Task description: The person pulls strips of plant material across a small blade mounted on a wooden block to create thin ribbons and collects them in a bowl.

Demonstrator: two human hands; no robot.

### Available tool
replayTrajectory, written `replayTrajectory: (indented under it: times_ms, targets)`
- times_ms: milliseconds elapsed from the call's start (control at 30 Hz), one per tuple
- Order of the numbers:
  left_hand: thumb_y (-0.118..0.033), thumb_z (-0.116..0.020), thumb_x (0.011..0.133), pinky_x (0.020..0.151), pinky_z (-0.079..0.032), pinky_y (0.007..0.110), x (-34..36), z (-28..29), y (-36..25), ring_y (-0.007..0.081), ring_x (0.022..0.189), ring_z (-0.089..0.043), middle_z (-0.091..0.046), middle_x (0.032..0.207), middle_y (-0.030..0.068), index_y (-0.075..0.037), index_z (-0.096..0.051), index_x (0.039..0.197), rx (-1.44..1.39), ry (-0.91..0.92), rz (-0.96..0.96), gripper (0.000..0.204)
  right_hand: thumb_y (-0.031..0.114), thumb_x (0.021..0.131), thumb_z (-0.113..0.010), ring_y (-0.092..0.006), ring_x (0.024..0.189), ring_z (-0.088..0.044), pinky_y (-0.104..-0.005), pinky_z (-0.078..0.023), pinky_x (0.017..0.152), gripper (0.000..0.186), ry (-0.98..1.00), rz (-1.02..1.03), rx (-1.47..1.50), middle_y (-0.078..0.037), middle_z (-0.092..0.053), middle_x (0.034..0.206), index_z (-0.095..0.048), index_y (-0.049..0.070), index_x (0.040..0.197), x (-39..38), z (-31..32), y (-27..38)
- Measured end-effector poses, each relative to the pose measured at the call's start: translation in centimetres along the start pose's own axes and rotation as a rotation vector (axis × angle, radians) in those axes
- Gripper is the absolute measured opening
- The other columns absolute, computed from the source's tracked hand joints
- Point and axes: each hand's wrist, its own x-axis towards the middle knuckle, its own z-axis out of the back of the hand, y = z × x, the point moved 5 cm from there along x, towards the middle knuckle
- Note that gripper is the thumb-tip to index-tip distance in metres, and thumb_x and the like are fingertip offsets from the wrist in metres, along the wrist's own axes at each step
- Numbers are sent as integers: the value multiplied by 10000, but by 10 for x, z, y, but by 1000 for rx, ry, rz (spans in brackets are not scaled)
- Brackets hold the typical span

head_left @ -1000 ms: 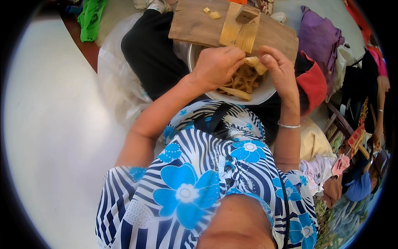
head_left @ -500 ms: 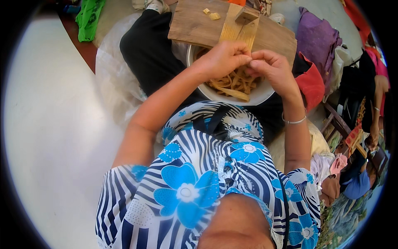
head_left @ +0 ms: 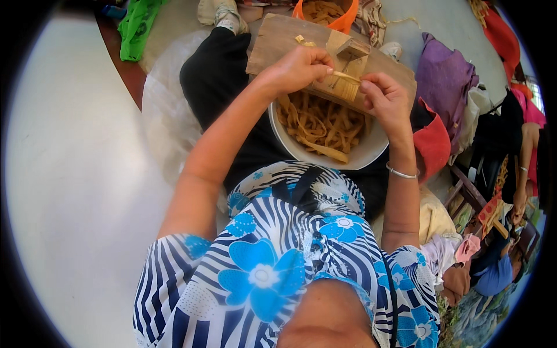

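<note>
A thin tan strip (head_left: 347, 76) is stretched between my two hands. My left hand (head_left: 301, 69) pinches its left end, and my right hand (head_left: 385, 100) pinches the right end. Both hands are over the near part of a wooden board (head_left: 278, 42) that lies across the far side of a white bowl (head_left: 295, 152). On the board sits a lighter wooden block (head_left: 344, 91) with a small upright piece (head_left: 352, 49), just beyond the strip. Many curled brown strips (head_left: 325, 124) fill the bowl below my hands.
Small tan pieces (head_left: 303, 40) lie on the board. Behind it stands an orange container (head_left: 346, 21) holding brown bits. Purple cloth (head_left: 444, 78) and red cloth (head_left: 432, 142) lie to the right, clear plastic (head_left: 165, 101) to the left. Another person's arm (head_left: 527, 156) shows at far right.
My hands have moved from above the bowl up over the board and drawn apart. The strip between them now shows. More of the orange container has come into view.
</note>
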Motion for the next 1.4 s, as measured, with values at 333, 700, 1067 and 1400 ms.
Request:
replayTrajectory:
  times_ms: [333, 700, 1067, 1400]
  targets:
    - [-140, -586, 864, 554, -362, 207, -4, 10, -10, 48, 656, -469, -563, 744, -28, -39, -620, 902, -78, -73, -36, 113, 91, 882, -588, -18, 569, -417, -198, -330, 488, 77, -100, 75, 16, 61, -522, 672, -641, 34, 881, -11, -14, 17]
    - [-151, -580, 859, 676, -455, 297, 8, 10, 8, 140, 713, -550, -615, 769, 67, 21, -597, 912, 493, -268, -67, 181, 50, 858, -573, -149, 679, -553, -275, -449, 638, 88, -158, 277, -363, -52, -617, 750, -637, 2, 892, 10, -11, -9]
    - [-165, -528, 907, 563, -443, 288, -36, -52, -16, 127, 584, -523, -555, 633, 59, 6, -591, 923, 153, -120, -68, 183, 195, 883, -584, -326, 624, -567, -371, -464, 599, 174, -275, 380, -612, -182, -580, 701, -644, 38, 839, -38, -42, 22]
    - [-291, -557, 924, 543, -390, 224, -28, -56, -33, 60, 579, -454, -564, 638, 4, -10, -675, 895, -121, 109, -110, 306, 254, 936, -547, -65, 487, -368, -248, -339, 507, 268, 502, -65, 622, 39, -441, 510, -657, 25, 1022, -83, -48, 53]
